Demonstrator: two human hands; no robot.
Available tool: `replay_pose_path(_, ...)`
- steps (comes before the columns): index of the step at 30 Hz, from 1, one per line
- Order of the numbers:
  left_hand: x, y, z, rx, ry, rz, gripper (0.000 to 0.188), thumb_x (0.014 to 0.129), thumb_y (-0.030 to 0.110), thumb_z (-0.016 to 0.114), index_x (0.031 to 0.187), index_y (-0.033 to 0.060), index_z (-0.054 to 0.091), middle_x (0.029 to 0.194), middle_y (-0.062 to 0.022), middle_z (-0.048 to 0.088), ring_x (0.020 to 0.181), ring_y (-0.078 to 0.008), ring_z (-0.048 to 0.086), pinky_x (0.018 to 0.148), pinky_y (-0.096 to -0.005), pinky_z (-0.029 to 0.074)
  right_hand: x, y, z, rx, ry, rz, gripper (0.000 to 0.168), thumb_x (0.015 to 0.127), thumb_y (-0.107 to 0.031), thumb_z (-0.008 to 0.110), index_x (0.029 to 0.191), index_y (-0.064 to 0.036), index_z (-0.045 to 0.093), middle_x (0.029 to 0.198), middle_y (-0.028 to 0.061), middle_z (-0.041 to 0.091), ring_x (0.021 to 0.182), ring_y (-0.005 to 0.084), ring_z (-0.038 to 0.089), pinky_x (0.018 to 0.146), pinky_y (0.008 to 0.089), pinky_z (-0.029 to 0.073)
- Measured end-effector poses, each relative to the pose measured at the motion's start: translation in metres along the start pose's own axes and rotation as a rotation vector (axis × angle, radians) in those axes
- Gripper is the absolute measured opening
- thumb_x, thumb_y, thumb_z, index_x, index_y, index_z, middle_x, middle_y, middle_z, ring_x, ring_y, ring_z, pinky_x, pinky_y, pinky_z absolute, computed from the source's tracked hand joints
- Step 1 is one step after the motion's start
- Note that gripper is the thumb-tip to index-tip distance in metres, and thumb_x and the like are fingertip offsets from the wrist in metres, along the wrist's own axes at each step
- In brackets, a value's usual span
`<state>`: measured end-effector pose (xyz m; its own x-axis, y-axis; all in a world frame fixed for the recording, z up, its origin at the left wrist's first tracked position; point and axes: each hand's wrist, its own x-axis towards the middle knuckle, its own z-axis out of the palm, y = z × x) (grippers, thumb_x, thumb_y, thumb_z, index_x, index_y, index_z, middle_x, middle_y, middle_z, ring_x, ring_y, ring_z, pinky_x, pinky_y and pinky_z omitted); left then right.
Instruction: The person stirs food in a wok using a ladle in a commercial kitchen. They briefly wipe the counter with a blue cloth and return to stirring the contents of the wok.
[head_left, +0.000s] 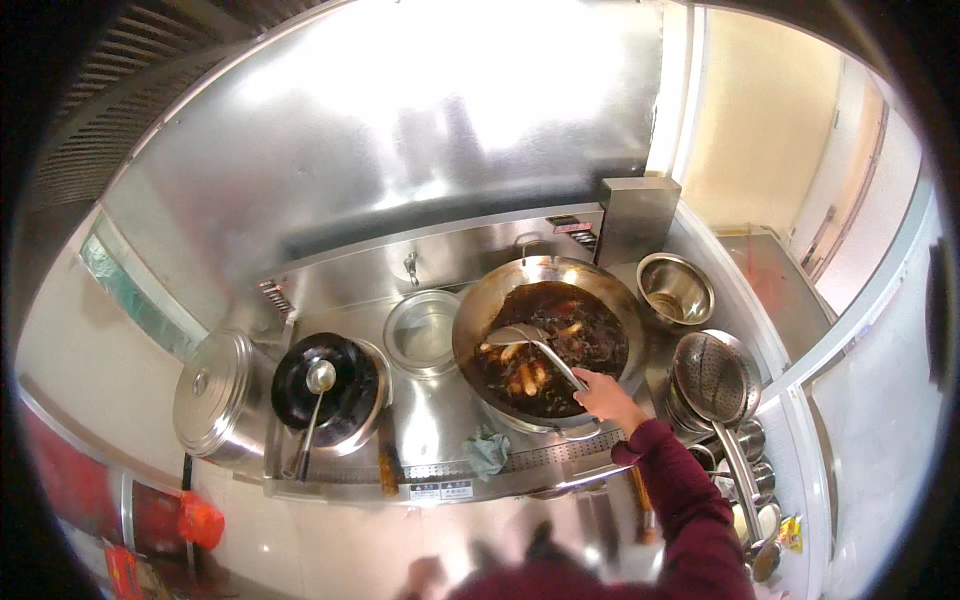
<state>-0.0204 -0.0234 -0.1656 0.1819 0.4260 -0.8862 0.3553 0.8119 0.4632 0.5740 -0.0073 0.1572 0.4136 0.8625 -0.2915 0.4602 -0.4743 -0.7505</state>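
Observation:
My right hand (604, 397) grips the metal handle of a broad scoop or skimmer (517, 334), whose head rests over the dark liquid in a large two-handled wok (474, 300). Pale, elongated food pieces (529, 379) and darker, unclear lumps lie in the bubbling liquid. What looks like my left hand (425, 576) is blurred at the bottom edge, away from the stove; its fingers cannot be made out. Left of the large wok stands a round metal pot (424, 334) with clear liquid. Farther left, a ladle (321, 376) lies in a black wok (289, 382).
A crumpled grey-green cloth (486, 451) lies by the stove's front grating. At right are a steel bowl (676, 291), a perforated strainer (712, 375) and several small containers. A lidded pot (214, 390) stands at far left. A faucet (410, 268) projects from the backsplash.

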Motion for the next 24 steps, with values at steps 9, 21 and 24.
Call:
replay_pose_path(9,0.006,0.030,-0.011,0.066,-0.045,0.086,0.034,0.095,0.030,0.064,0.113,0.0021,0.058,0.098,-0.0148,0.068,0.087,-0.0299,0.070,0.074,-0.0436,0.059,-0.065,0.003,-0.012,-0.078,0.028,0.056,0.061,0.086,-0.016,0.061,0.145,-0.009,0.047,0.077,0.0202,0.068,0.051,0.0275,0.063,0.053,0.0410,0.051)
replay_pose_path(21,0.053,0.023,-0.033,0.502,-0.166,0.505,0.032,0.095,0.030,0.065,0.110,0.0025,0.058,0.094,-0.0144,0.069,0.083,-0.0293,0.071,0.072,-0.0418,0.059,-0.148,0.037,-0.033,-0.136,0.223,-0.002,0.053,0.084,-0.015,0.064,0.135,-0.006,0.056,0.109,0.0270,0.067,0.099,0.0430,0.066,0.084,0.0430,0.053)
replay_pose_path(24,0.023,0.042,-0.014,0.117,-0.127,0.082,0.031,0.094,0.030,0.065,0.109,0.0038,0.058,0.095,-0.0135,0.069,0.082,-0.0289,0.070,0.072,-0.0430,0.059,-0.167,0.051,-0.038,-0.088,0.275,0.003,0.052,0.084,-0.016,0.066,0.134,-0.005,0.057,0.106,0.0263,0.068,0.098,0.0361,0.069,0.086,0.0391,0.052)
